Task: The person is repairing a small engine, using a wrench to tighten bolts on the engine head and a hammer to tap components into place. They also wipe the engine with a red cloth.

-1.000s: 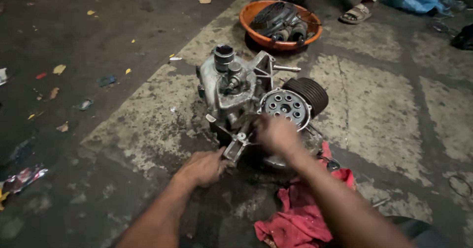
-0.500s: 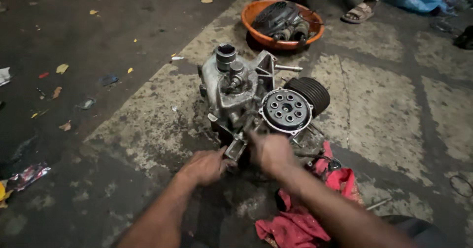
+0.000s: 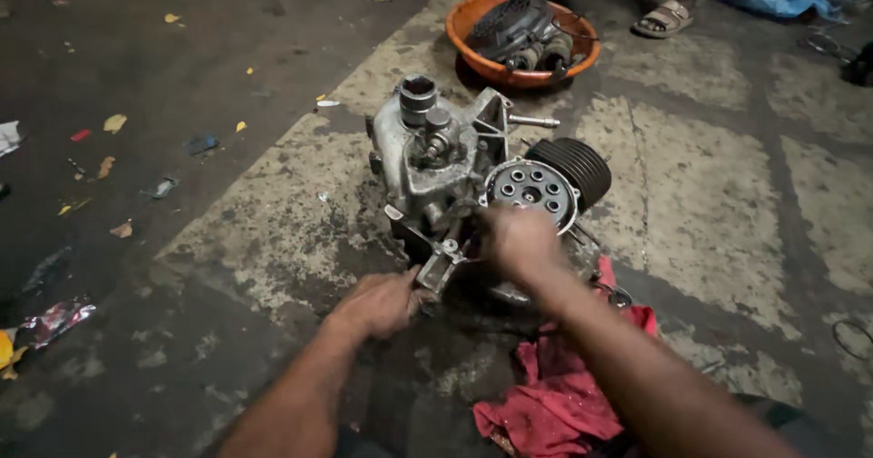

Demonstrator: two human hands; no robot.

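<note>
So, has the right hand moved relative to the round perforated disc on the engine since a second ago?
Yes. The right hand has shifted: it was beside the round perforated disc, then dropped below it, and now sits against its lower edge. The engine stayed put.

1. Dim scene; soft light falls on the pale middle of the floor [image 3: 709, 194].
2. The floor's left side lies in deep shadow.
3. The right hand [image 3: 520, 240] is motion-blurred.
4. The engine casing [image 3: 436, 162] is sharp, with faint sheen.
</note>
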